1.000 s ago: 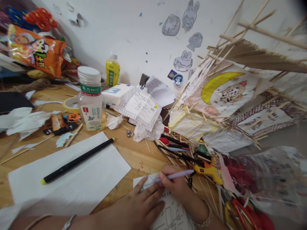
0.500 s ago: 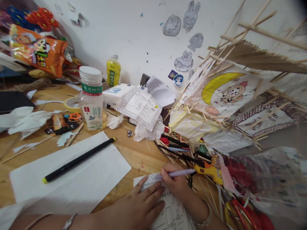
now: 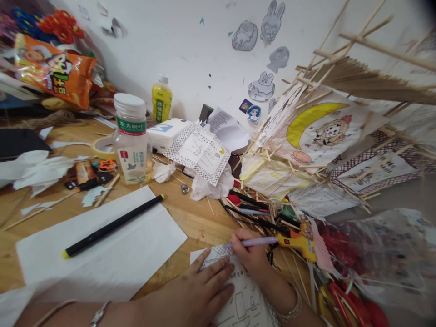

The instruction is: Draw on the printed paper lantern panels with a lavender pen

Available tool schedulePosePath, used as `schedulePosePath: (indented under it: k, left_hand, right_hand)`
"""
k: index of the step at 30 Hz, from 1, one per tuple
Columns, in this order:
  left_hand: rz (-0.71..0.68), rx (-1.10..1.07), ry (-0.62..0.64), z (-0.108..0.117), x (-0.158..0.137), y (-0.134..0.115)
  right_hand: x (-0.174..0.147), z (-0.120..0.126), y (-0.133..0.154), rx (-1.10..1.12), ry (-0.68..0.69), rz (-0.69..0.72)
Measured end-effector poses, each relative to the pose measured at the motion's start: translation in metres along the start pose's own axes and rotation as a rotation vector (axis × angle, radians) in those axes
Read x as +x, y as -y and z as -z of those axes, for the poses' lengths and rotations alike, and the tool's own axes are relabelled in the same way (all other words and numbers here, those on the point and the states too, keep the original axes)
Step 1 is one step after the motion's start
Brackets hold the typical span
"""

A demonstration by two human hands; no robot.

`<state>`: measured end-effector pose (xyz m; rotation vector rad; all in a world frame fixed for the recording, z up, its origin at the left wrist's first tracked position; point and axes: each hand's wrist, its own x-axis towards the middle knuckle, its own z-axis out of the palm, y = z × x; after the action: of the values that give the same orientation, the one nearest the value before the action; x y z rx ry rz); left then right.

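My right hand [image 3: 250, 256] grips a light purple pen [image 3: 257, 241], its tip touching the top border of a sheet with a line drawing [image 3: 243, 297]. Wavy edging, a cross-hatched border, handwriting and outlined shapes show on that sheet. Across its left part lies my left hand [image 3: 204, 288], flat with the fingers spread, covering some of the drawing. The sheet's lower end runs out of view. Left of my hands, a black marker with yellow ends [image 3: 112, 227] rests on a blank white sheet [image 3: 150, 240].
A clear bottle with a white cap [image 3: 132, 141] stands behind the white sheet. Wooden-stick lanterns with painted paper [image 3: 318, 129] fill the right side. A yellow glue gun [image 3: 298, 245] lies near sticks and pens. Crumpled tissue [image 3: 37, 170] and a tape roll [image 3: 102, 146] are at left.
My right hand and the pen have shifted slightly right and up along the sheet's top border. My left hand stays flat in nearly the same place.
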<state>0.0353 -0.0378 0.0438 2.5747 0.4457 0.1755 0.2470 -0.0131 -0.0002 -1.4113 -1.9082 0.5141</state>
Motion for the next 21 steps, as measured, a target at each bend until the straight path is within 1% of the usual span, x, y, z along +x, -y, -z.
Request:
schedulePosePath:
  k: [4, 8, 12, 14, 18, 21]
  left_hand:
    - [0.003, -0.002, 0.006, 0.001, 0.0, -0.001]
    - [-0.005, -0.003, -0.002, 0.0, 0.0, 0.001]
    - [-0.012, 0.016, -0.017, -0.003, 0.0, 0.002]
    - [-0.01, 0.027, -0.01, -0.002, 0.0, 0.001]
    - [0.011, 0.028, 0.048, 0.001, 0.002, 0.0]
    - [0.024, 0.011, 0.101, 0.003, 0.013, 0.001]
  right_hand:
    - [0.001, -0.001, -0.002, 0.033, -0.019, -0.029]
    - [0.001, 0.001, 0.001, 0.084, -0.024, -0.027]
    - [0.0, 0.004, 0.008, 0.162, 0.051, -0.022]
    - [-0.001, 0.005, 0.01, 0.169, 0.102, 0.003]
    - [0.0, 0.004, 0.014, 0.178, 0.172, 0.052]
    - [-0.001, 0.004, 0.015, 0.181, 0.195, 0.055]
